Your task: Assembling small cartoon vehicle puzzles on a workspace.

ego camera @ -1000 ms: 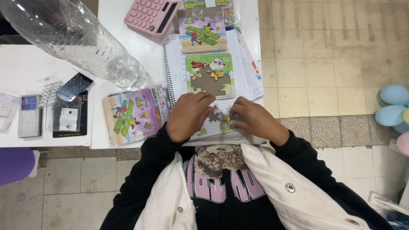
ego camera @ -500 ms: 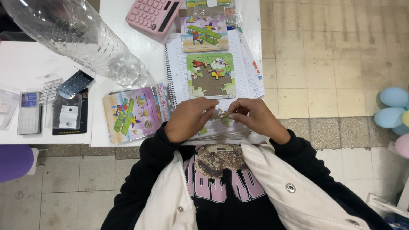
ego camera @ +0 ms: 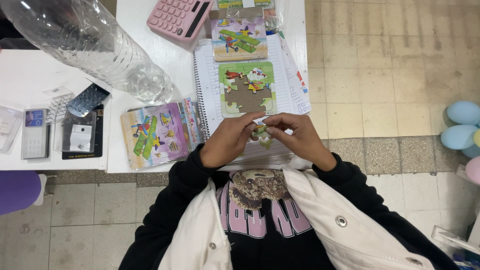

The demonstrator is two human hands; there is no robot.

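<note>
Seen from above, a left hand and right hand pinch one small puzzle piece between closed fingertips, just below a half-filled puzzle tray on a notebook; fitting seems underway, needing the piece turned to match a gap.

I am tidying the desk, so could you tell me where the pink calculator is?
In the head view, the pink calculator lies at the table's far edge, left of the finished airplane puzzle, beside the clear bottle.
</note>
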